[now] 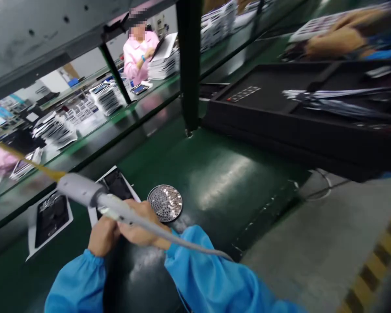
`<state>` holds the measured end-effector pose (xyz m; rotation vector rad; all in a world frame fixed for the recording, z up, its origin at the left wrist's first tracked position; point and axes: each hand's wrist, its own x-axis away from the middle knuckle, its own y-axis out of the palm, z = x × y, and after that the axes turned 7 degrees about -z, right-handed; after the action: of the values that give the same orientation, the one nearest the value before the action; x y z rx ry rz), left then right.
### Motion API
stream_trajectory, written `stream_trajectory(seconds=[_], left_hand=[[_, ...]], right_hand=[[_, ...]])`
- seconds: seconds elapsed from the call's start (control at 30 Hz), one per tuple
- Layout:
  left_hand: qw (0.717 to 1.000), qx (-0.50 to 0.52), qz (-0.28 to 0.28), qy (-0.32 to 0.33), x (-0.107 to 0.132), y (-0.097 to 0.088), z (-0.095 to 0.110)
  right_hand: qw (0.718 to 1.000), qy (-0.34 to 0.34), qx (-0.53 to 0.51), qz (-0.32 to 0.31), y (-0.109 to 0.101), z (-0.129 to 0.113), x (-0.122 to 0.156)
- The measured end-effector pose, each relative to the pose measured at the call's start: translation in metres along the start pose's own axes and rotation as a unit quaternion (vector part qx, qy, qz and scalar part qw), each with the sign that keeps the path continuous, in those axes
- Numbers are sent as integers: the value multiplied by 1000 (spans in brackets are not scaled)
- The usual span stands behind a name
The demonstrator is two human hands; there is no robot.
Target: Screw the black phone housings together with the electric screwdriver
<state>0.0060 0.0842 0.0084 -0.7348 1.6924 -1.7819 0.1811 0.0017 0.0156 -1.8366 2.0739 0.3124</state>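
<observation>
Dark-green benchtop point(211, 213) bears, at near left, a black-faced panel point(119, 181) just beyond the curled left hand point(101, 236) and right hand point(135, 234), whose finger grip cannot be told; work seems under way, the finished and remaining shares unclear.

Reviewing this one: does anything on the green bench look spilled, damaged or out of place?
The green bench looks worn: pale flecks mark its edge beside the grey floor, as if paint has chipped. No spill shows around the speckled round dish by the right hand; blur hides finer faults.
</observation>
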Motion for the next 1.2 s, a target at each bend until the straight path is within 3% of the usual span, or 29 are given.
stream_trajectory(seconds=[0.1, 0.2, 0.37, 0.5, 0.77, 1.0, 1.2], left_hand=[[999, 25, -8, 30, 37, 12, 25], [997, 57, 7, 52, 59, 16, 47], [983, 173, 3, 52, 68, 18, 58], [987, 149, 19, 60, 71, 27, 59], [984, 88, 150, 33, 73, 45, 83], [982, 130, 100, 91, 74, 39, 75], [980, 148, 102, 89, 75, 39, 74]], right_hand=[[1000, -3, 1, 18, -8, 0, 1], [999, 7, 14, 31, -25, -6, -1], [996, 38, -1, 81, -60, -4, -15], [992, 24, -46, 117, -77, 11, -25], [993, 18, -9, 113, -73, 23, -23], [994, 31, -17, 108, -71, 28, -22], [994, 41, -3, 102, -69, 31, -23]])
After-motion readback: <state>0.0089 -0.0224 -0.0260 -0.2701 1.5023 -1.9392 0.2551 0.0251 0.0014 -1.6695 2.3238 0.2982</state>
